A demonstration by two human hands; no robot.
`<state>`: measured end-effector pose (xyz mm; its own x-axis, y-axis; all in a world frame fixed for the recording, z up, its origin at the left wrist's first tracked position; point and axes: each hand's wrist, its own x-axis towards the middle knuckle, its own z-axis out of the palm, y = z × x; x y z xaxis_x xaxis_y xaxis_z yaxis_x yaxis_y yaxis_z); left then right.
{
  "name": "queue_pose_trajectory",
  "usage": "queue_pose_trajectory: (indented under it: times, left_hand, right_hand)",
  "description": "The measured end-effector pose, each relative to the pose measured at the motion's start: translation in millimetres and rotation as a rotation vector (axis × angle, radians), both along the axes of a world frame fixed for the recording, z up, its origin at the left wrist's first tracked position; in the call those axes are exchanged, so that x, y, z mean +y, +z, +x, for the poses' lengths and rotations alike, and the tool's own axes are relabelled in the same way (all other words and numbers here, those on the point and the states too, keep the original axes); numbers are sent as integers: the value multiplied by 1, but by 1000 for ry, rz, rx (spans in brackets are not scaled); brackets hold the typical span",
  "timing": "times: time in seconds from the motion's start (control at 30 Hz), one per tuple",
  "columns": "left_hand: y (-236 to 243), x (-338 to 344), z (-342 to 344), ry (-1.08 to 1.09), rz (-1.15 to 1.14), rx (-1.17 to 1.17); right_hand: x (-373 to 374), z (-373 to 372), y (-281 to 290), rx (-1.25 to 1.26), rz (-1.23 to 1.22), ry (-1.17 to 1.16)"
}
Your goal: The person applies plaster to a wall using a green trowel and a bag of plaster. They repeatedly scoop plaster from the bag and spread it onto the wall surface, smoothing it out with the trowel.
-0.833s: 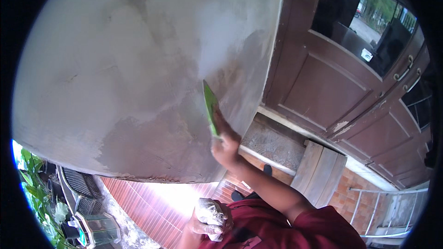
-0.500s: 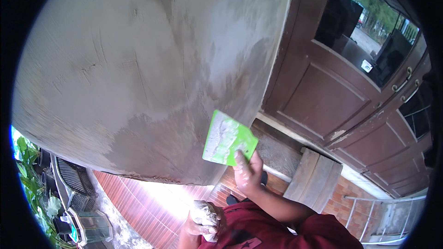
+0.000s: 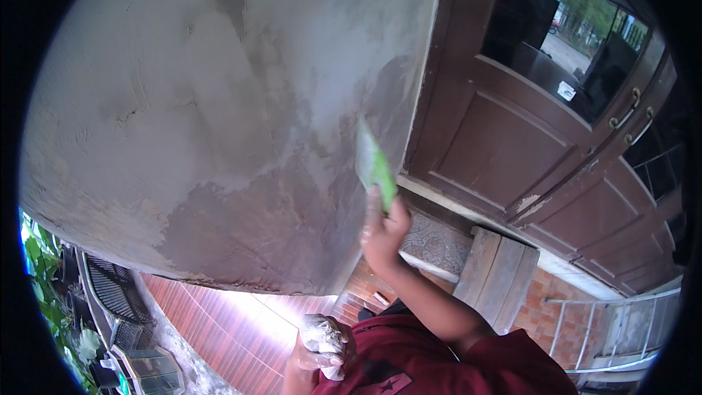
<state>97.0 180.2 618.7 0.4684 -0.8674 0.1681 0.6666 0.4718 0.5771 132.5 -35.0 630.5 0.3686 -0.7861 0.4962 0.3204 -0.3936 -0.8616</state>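
Grey wet cement render wall fills most of the view, darker and damper low down and toward the corner next to the brown wooden panelled door. Right hand is raised, fingers wrapped round the lower end of a thin green plastic float, blade edge-on and pressed to the wall near that corner. Left hand sits low by the red shirt, fingers curled round a lump of pale grey mortar.

Step in hand, as I read it: smoothing fresh render at the corner. Next move likely calls for a flat, even-pressure stroke across the dark patch, keeping mortar off the door frame.

Hard to tell: how much of the blade face touches the wall, since only its edge shows. Mortar coats the left fingers, so the grip is unclear. Wall base is hidden.
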Motion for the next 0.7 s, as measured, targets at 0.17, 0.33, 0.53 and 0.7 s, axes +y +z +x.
queue_pose_trajectory:
  times: [0.17, 0.33, 0.53, 0.7]
  left_hand:
    - [3, 0, -2, -28, -22, -39]
    - [2, -3, -7, -52, -13, -6]
    - [1, -25, 0, -116, -1, -1]
    - [3, -56, 3, -161, 22, -15]
  right_hand:
    - [33, 38, -6, 2, -535, 95]
    - [56, 4, -40, 5, -574, 227]
    - [2, -45, -63, 185, 40, 109]
    - [-141, 18, -58, 166, -18, -236]
